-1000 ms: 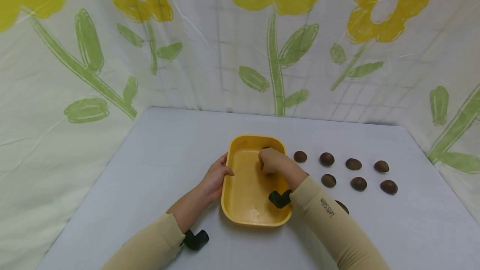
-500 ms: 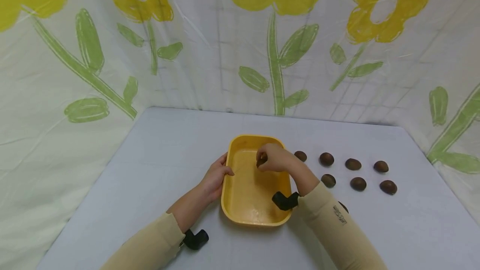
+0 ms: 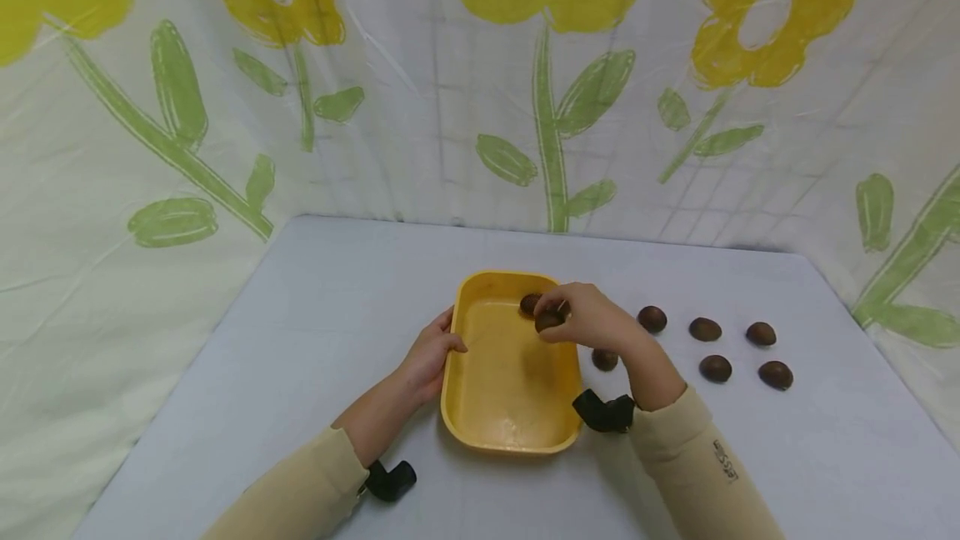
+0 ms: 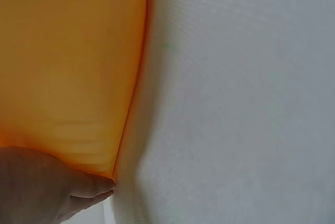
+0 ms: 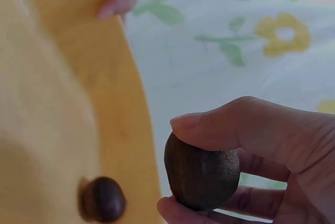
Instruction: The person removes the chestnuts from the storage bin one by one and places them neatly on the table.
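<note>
A yellow plastic tray [image 3: 495, 427] stands mid-table in the head view. My left hand [image 3: 431, 357] grips its left rim, thumb over the inside and fingers outside. In the left wrist view that hand [image 4: 36, 187] sits at the tray's edge. My right hand [image 3: 592, 319] pinches a brown chestnut [image 3: 550, 321] over the tray's right side. Seen from the right wrist, the chestnut [image 5: 201, 174] is between thumb and fingertips, above the surface. Another chestnut [image 3: 529, 304] lies inside the tray near its far right corner.
Several chestnuts lie in loose rows right of the tray, among them a far one [image 3: 652, 319] and a near one [image 3: 716, 368]. The right arm partly covers that area. White cloth [image 3: 360, 273] covers the table; a flower-painted sheet [image 3: 420, 107] hangs behind.
My right hand has lifted and moved right from inside the tray toward its right rim, carrying a chestnut. The chestnut in the tray now shows more fully. The left hand has stayed put.
</note>
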The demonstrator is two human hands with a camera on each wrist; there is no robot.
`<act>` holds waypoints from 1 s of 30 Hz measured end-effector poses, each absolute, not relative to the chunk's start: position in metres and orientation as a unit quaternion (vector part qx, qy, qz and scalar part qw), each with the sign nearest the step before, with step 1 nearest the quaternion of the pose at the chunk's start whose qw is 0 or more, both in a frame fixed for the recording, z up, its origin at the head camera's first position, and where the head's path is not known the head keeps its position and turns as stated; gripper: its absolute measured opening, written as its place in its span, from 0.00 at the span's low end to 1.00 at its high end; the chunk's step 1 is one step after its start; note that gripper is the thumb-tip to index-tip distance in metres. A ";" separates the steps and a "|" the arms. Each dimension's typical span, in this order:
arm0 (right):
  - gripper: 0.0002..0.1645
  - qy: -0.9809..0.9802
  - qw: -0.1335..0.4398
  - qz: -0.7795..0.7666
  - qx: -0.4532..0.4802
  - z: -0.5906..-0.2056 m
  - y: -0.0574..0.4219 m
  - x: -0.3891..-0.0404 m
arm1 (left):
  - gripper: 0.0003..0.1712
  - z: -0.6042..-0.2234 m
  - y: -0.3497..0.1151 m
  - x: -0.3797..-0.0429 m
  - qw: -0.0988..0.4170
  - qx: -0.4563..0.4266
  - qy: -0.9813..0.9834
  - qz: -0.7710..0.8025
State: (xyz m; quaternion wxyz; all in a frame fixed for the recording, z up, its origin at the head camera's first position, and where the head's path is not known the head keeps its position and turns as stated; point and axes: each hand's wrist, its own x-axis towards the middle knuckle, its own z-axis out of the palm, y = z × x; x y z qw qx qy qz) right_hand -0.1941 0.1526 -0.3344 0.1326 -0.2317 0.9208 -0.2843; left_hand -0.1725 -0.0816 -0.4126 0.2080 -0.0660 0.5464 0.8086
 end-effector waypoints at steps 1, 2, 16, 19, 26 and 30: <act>0.15 0.921 0.129 -0.286 -0.229 -0.332 0.157 -0.193 | 0.45 -0.413 -0.082 -0.173 0.208 -0.067 0.546 0.809; 0.15 0.922 0.125 -0.289 -0.226 -0.330 0.162 -0.192 | 0.45 -0.413 -0.082 -0.173 0.207 -0.070 0.544 0.810; 0.18 0.930 0.115 -0.291 -0.194 -0.339 0.209 -0.174 | 0.44 -0.414 -0.083 -0.174 0.206 -0.068 0.539 0.814; 0.18 0.932 0.107 -0.293 -0.182 -0.344 0.221 -0.169 | 0.44 -0.414 -0.082 -0.174 0.208 -0.065 0.539 0.814; 0.19 0.942 0.102 -0.285 -0.144 -0.349 0.258 -0.155 | 0.44 -0.414 -0.081 -0.173 0.208 -0.069 0.539 0.813; 0.18 0.944 0.091 -0.288 -0.135 -0.354 0.277 -0.147 | 0.44 -0.413 -0.081 -0.173 0.207 -0.072 0.545 0.810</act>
